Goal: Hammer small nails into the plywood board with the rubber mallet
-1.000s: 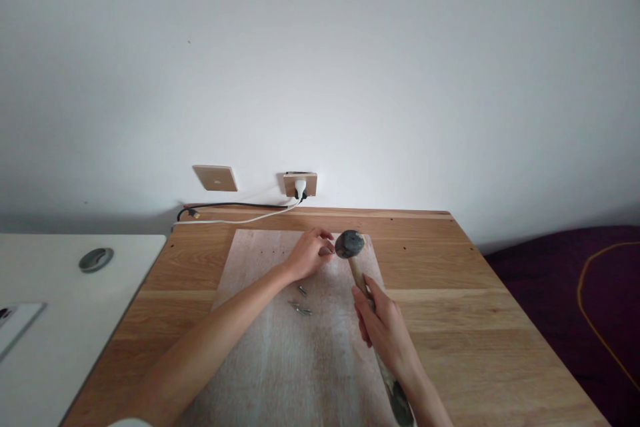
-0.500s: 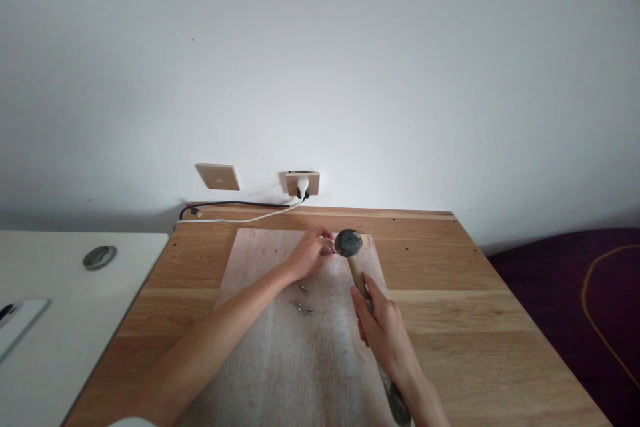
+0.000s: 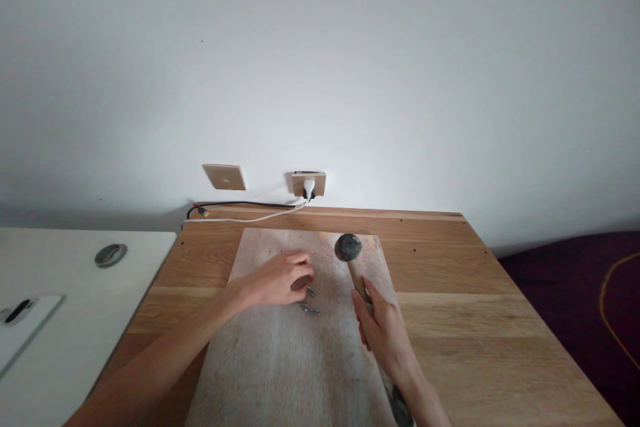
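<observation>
My right hand [image 3: 384, 332] is wrapped round the wooden handle of a hammer [image 3: 356, 275]. The hammer's dark round head [image 3: 349, 247] sits near the far edge of a pale plywood board [image 3: 280, 360]. My left hand [image 3: 280, 279] rests on the board to the left of the hammer. Its fingers are curled and the tips are pinched at a small metal nail [image 3: 311, 291]. A few more loose nails [image 3: 310, 310] lie just in front of that hand.
The board lies on a wooden table [image 3: 475, 320] against a white wall. A wall socket [image 3: 309, 183] holds a white plug, with cables [image 3: 240, 211] along the table's back edge. A white desk [image 3: 65, 307] with a grey grommet [image 3: 111, 254] stands to the left.
My left hand has drawn back from beside the hammer head, down and left to the loose nails. The hammer and my right hand have barely moved. The view has shifted slightly.
</observation>
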`<action>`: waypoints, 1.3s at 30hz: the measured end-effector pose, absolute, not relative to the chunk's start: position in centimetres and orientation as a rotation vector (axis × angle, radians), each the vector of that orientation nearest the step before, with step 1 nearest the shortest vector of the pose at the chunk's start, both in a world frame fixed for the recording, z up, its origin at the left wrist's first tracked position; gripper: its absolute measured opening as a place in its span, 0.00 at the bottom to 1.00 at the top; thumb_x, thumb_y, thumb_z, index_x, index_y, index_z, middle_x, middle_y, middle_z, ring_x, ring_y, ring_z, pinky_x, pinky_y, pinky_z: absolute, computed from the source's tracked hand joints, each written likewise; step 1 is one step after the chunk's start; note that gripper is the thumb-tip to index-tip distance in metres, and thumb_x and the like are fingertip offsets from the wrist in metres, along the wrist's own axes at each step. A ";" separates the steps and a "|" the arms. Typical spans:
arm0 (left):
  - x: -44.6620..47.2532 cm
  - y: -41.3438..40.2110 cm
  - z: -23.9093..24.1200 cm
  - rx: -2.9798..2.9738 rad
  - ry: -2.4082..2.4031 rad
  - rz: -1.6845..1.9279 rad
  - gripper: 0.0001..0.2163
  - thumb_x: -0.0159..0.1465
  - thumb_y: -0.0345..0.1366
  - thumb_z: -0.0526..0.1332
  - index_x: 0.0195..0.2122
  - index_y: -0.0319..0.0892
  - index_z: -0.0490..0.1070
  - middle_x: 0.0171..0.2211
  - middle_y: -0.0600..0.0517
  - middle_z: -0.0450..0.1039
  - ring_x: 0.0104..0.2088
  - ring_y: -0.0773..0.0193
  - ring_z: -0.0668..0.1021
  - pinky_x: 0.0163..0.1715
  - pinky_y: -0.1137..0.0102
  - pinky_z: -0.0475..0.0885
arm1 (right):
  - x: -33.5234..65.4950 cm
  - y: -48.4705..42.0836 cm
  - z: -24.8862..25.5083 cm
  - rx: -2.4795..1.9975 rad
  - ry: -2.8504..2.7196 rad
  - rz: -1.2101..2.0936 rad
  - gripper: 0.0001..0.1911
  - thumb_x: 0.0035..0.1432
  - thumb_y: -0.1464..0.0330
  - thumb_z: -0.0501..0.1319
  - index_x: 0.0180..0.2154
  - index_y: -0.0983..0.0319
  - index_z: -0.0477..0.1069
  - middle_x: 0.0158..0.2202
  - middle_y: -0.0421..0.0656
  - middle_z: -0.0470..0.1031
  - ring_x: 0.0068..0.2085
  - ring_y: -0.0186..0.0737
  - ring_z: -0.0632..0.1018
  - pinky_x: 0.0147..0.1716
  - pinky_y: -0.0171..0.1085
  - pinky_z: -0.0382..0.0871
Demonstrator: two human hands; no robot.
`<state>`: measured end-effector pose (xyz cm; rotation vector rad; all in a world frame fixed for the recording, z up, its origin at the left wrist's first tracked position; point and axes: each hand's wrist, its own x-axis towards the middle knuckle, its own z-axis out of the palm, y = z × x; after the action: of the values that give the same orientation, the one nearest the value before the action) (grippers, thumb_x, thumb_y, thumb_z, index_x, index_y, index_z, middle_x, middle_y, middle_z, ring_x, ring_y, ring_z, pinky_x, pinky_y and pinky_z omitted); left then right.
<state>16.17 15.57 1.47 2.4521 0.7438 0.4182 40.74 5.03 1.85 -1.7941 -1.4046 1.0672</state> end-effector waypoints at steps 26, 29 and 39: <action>21.1 19.2 -0.5 2.435 0.971 0.690 0.08 0.68 0.25 0.61 0.41 0.44 0.79 0.39 0.49 0.80 0.42 0.58 0.81 0.45 0.68 0.73 | 43.2 2.9 1.1 -1.705 -1.163 1.022 0.24 0.68 0.44 0.55 0.42 0.59 0.67 0.15 0.30 0.64 0.14 0.31 0.63 0.14 0.31 0.55; 21.4 19.4 -1.3 2.426 0.955 0.697 0.08 0.68 0.25 0.62 0.41 0.43 0.79 0.39 0.49 0.80 0.42 0.59 0.81 0.45 0.68 0.73 | 43.0 2.8 1.1 -1.706 -1.155 1.026 0.26 0.67 0.43 0.55 0.44 0.60 0.66 0.14 0.29 0.63 0.14 0.31 0.63 0.14 0.31 0.54; 21.3 19.3 -3.0 2.331 0.967 0.753 0.07 0.66 0.24 0.64 0.38 0.42 0.79 0.37 0.50 0.79 0.39 0.61 0.80 0.42 0.69 0.72 | 42.5 3.0 1.0 -1.672 -1.149 1.057 0.24 0.67 0.44 0.56 0.38 0.58 0.66 0.14 0.29 0.62 0.14 0.30 0.63 0.14 0.30 0.55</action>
<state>21.30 19.33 -3.00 2.3311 0.9673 0.7525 42.49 3.01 1.05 -1.6721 -1.1490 1.0574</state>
